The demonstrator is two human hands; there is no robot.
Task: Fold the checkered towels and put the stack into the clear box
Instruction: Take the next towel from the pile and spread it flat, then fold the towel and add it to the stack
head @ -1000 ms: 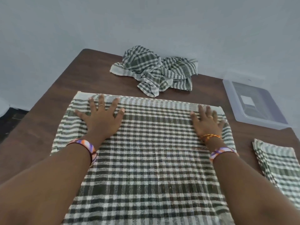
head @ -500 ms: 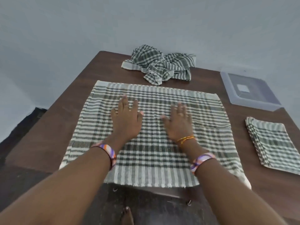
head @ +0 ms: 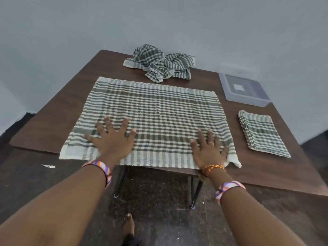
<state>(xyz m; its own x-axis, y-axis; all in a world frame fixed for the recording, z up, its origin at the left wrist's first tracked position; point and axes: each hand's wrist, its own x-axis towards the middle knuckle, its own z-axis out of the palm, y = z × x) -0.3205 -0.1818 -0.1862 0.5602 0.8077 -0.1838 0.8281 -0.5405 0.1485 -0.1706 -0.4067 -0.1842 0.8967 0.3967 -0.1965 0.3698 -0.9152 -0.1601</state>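
A green-and-white checkered towel [head: 156, 112] lies spread flat on the brown table [head: 60, 110], its near edge hanging slightly over the front. My left hand [head: 111, 139] presses flat on its near left part with fingers spread. My right hand [head: 208, 151] lies flat on the near right corner, fingers apart. A folded checkered towel [head: 260, 134] rests to the right. Crumpled checkered towels [head: 159, 63] are heaped at the far edge. The clear box [head: 243, 89] stands at the far right corner.
A grey wall rises behind the table. Below the front edge I see dark speckled floor, black table legs [head: 195, 192], a bare foot [head: 128, 226] and a scrap of paper [head: 48, 166] on the left.
Both hands slid from the towel's far edge toward me, first together at the middle, then apart to its near corners. The view pulled back, showing the table's front edge and the floor.
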